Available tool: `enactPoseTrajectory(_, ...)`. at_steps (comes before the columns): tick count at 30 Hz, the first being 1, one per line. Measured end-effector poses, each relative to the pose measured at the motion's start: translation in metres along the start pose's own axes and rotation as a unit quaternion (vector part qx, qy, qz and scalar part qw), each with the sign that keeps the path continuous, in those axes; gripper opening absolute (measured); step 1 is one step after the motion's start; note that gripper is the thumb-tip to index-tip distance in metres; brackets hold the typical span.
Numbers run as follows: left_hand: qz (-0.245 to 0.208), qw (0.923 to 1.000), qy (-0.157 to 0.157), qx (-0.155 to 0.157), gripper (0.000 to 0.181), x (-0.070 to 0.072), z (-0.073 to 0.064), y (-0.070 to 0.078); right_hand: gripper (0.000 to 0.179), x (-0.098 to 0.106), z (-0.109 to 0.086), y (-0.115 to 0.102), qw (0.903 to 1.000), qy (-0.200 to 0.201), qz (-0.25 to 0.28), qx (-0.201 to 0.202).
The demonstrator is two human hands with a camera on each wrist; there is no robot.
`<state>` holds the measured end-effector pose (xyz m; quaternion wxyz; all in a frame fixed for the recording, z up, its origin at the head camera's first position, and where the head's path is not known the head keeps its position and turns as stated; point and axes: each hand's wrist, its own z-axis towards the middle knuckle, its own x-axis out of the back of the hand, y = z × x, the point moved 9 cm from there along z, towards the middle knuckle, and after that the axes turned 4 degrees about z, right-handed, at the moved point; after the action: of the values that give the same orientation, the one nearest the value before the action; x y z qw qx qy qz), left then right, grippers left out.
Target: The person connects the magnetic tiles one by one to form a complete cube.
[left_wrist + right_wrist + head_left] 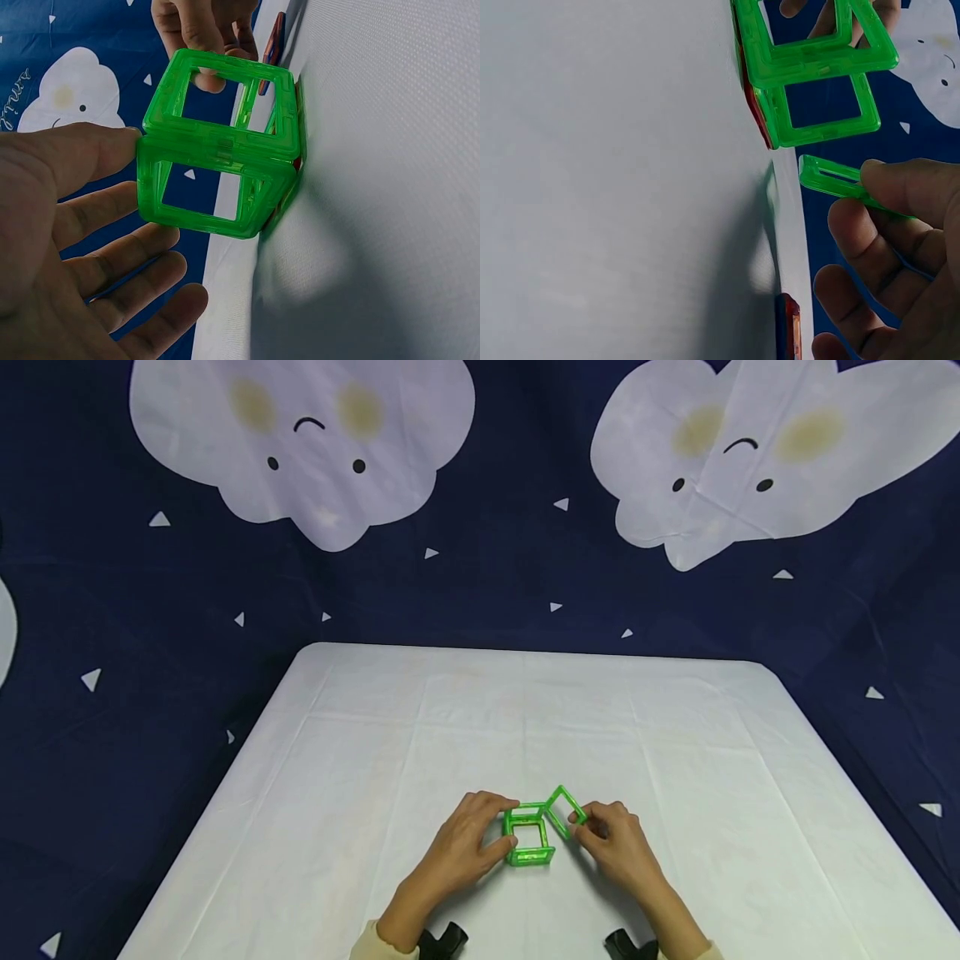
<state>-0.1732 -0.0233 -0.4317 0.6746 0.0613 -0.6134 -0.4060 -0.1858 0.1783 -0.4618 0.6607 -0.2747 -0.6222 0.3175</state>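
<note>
A box of translucent green square magnetic tiles [531,857] stands on the white table. My left hand [465,843] holds its left side, thumb at the near corner and index finger at the far one. In the left wrist view, the thumb touches the box's edge [221,146], while the other fingers spread behind. My right hand [615,843] pinches a loose green square tile [573,803] between thumb and fingers, tilted close to the box's right side. In the right wrist view, this tile [814,180] appears nearly edge-on, with a gap between it and the box. Something red shows along the box's base.
A red and blue tile [789,326] shows low in the right wrist view. Another reddish piece [274,52] appears beyond the right hand in the left wrist view. A dark blue cloth [495,602] with white clouds hangs behind the white table [517,718].
</note>
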Motion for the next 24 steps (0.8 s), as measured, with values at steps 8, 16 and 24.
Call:
enactPoseTrajectory(8,0.001,1.0,-0.002,0.003,0.039,0.0002,0.0002,-0.0003,0.013,-0.0024,-0.0033,-0.0003,0.9999,-0.002,0.007,0.008)
enactPoseTrajectory(16,-0.001,1.0,-0.005,0.003,0.039,0.0013,0.0,0.0013,0.018,-0.0013,-0.0062,-0.0037,0.9995,0.009,0.0,0.029)
enactPoseTrajectory(24,-0.003,1.0,-0.004,0.002,0.039,0.0014,0.0008,0.0019,0.018,-0.0028,-0.0081,-0.0044,0.9992,0.005,-0.002,0.04)
